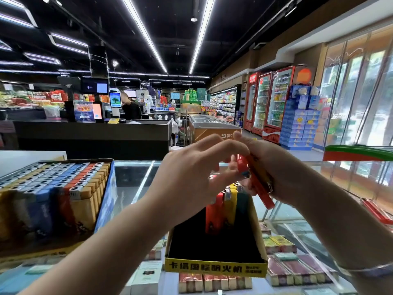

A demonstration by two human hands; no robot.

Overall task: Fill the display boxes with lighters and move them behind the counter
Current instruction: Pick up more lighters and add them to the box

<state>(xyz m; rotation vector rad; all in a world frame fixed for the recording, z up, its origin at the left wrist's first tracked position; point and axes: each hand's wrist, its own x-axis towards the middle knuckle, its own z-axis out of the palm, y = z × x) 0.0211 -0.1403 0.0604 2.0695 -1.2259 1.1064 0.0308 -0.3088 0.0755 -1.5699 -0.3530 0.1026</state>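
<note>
A yellow display box with a black inside stands on the glass counter in front of me. A few lighters, red, yellow and dark green, stand upright at its far end. Above the box my right hand grips a bunch of lighters, red and orange among them. My left hand reaches to that bunch, its fingertips pinching at a red lighter. To the left, a blue display box is packed full of lighters in yellow, blue, red and orange rows.
The glass counter shows cigarette packs beneath it. A red and green tray sits at the right edge. Beyond are a dark checkout counter with screens and a person, a chest freezer and drink fridges.
</note>
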